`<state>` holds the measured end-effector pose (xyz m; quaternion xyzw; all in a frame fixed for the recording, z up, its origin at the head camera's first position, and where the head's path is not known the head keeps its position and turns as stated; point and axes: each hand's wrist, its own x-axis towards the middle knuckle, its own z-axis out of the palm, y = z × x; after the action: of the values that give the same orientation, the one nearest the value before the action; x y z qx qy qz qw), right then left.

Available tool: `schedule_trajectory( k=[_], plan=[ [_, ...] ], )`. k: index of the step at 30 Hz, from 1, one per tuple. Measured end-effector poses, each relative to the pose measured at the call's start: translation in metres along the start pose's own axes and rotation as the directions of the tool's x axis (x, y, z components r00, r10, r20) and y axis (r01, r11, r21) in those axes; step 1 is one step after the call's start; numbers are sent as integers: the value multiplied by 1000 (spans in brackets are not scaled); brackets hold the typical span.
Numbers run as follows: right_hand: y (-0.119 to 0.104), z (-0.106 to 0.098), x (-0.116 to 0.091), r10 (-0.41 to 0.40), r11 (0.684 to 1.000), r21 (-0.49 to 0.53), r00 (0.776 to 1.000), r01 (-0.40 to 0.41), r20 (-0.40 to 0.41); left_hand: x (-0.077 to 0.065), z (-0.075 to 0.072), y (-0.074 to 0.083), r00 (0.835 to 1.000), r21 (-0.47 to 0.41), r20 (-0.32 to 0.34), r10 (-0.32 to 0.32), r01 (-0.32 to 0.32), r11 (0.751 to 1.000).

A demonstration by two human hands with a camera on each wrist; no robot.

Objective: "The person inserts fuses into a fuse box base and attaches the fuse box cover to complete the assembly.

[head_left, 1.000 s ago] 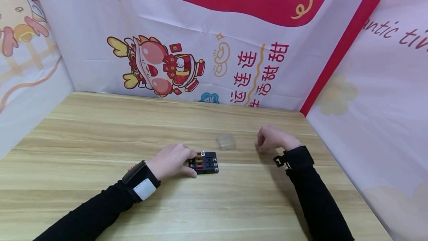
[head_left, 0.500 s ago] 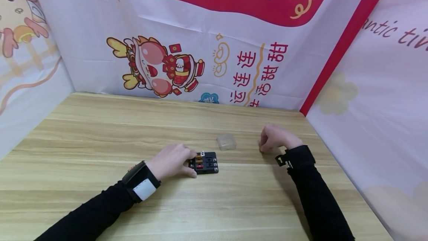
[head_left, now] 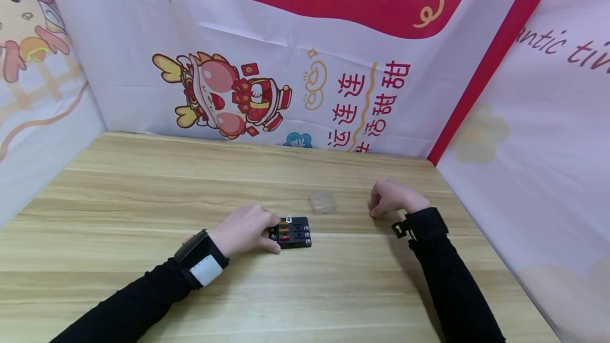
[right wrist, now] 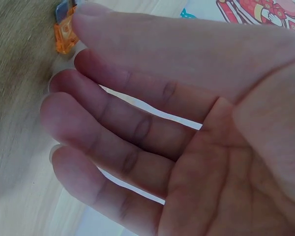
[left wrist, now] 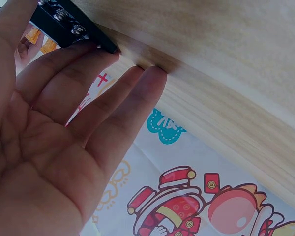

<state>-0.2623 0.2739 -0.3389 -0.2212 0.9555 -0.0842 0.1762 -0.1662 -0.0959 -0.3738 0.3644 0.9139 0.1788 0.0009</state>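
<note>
A black fuse block (head_left: 299, 232) lies on the wooden table in the head view, with orange and red blade fuses along its left half. My left hand (head_left: 245, 231) grips its left end between thumb and fingers. In the left wrist view, fingertips (left wrist: 105, 55) meet the edge of the block (left wrist: 71, 22), where metal screws show. Farther right, my right hand (head_left: 393, 196) is low over the table, fingers curled downward. An orange blade fuse (right wrist: 66, 30) with metal prongs is at its thumb and index fingertips in the right wrist view, pinched there and partly covered by the thumb.
A clear plastic cover (head_left: 322, 202) lies on the table (head_left: 190, 184) between the hands, behind the fuse block. Printed cloth walls (head_left: 267, 30) enclose the table at the back and both sides.
My right hand has shifted slightly to the right since a second ago, then stays nearly still. The left hand and fuse block keep their place.
</note>
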Motion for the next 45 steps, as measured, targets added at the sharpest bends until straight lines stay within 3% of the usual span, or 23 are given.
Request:
schedule_trajectory(
  k=[17,32,45],
  plan=[
    [-1,3,1,-10,999,46,1000,10,9,0,0,1,1000,11,8,-12,12,1000],
    [-3,5,0,19,999,44,996,-22,82,1,-1,2,1000,11,19,-18,18,1000],
    [-4,4,-1,2,1000,26,997,-4,79,1,0,2,999,21,22,-32,32,999]
  ],
)
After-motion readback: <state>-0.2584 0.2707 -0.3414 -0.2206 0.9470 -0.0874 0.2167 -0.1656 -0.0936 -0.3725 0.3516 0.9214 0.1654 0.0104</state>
